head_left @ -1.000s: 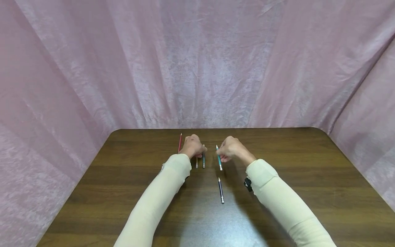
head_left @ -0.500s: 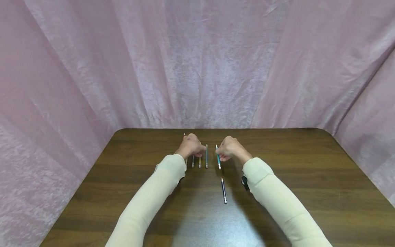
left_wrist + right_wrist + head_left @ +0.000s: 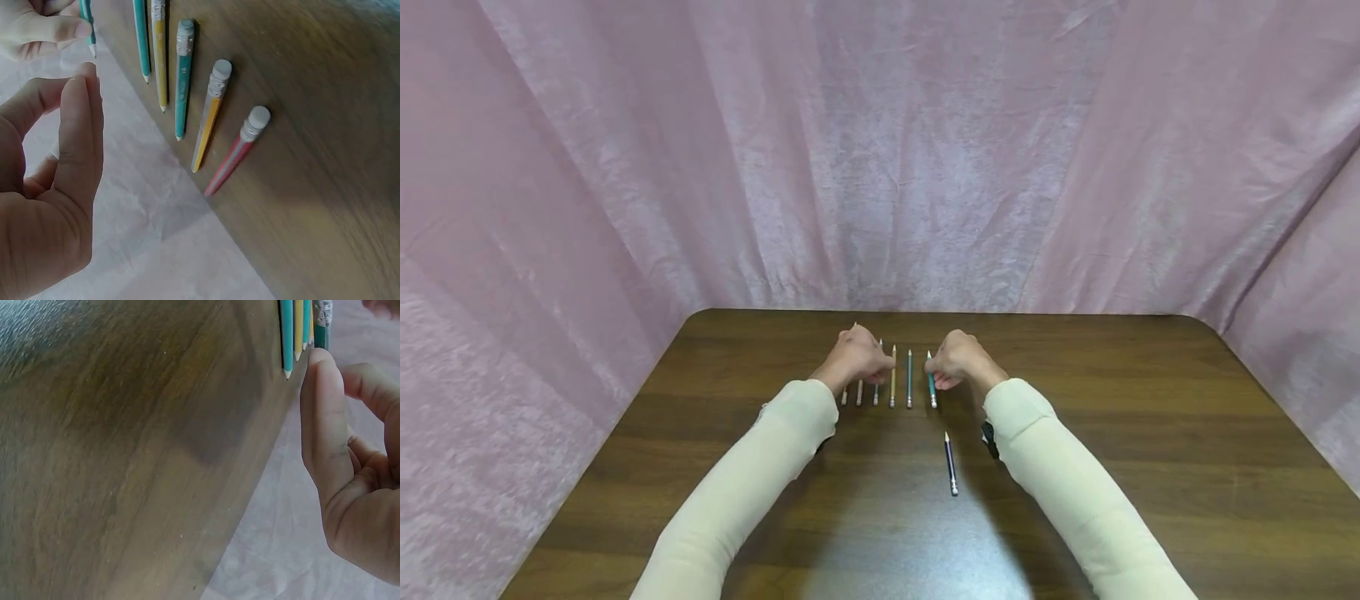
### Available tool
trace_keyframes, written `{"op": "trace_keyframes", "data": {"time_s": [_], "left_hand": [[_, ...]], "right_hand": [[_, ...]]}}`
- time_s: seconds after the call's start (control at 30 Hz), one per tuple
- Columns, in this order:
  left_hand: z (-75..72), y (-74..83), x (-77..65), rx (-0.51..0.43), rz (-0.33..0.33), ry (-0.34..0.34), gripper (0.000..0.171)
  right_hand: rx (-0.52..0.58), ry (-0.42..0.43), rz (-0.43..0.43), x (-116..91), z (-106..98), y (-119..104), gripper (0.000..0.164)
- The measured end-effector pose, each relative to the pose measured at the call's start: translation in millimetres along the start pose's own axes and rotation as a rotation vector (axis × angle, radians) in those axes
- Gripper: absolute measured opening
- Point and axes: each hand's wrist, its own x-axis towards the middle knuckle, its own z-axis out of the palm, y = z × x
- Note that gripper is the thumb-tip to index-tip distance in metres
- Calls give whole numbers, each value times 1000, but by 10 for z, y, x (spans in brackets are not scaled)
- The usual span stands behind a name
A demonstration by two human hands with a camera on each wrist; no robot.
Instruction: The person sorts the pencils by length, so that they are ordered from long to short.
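Observation:
My right hand (image 3: 961,358) pinches a teal pencil (image 3: 322,336) near the far centre of the table, its white eraser end toward me. Left of it, my left hand (image 3: 854,357) hovers over a row of pencils. In the left wrist view its thumb and finger meet at the tips with nothing visible between them. The row has a red pencil (image 3: 236,156), an orange-and-silver pencil (image 3: 209,122), a teal pencil (image 3: 183,87), a yellow pencil (image 3: 892,377) and another teal pencil (image 3: 910,379). My left hand hides parts of several in the head view.
A dark pencil (image 3: 951,464) lies apart, nearer to me, on the brown wooden table (image 3: 1150,433). A pink curtain (image 3: 925,167) hangs behind the table's far edge and along both sides.
My left hand has shifted left over the row, uncovering the yellow pencil and the teal pencil beside it. My right hand, still pinching its pencil, has edged closer to the row. The head view has turned slightly.

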Motion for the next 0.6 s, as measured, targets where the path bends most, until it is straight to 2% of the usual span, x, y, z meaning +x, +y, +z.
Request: {"op": "trace_keyframes", "data": {"time_s": [0.2, 0.37, 0.6], "left_hand": [[-49, -77, -55, -19, -4, -24, 18], [-79, -176, -97, -37, -3, -15, 15], [-131, -299, -140, -47, -13, 17, 13]], "right_hand": [[-12, -1, 15, 58, 60, -22, 11], [-10, -14, 30, 115, 99, -21, 12], [-7, 8, 58, 164, 137, -24, 15]]}}
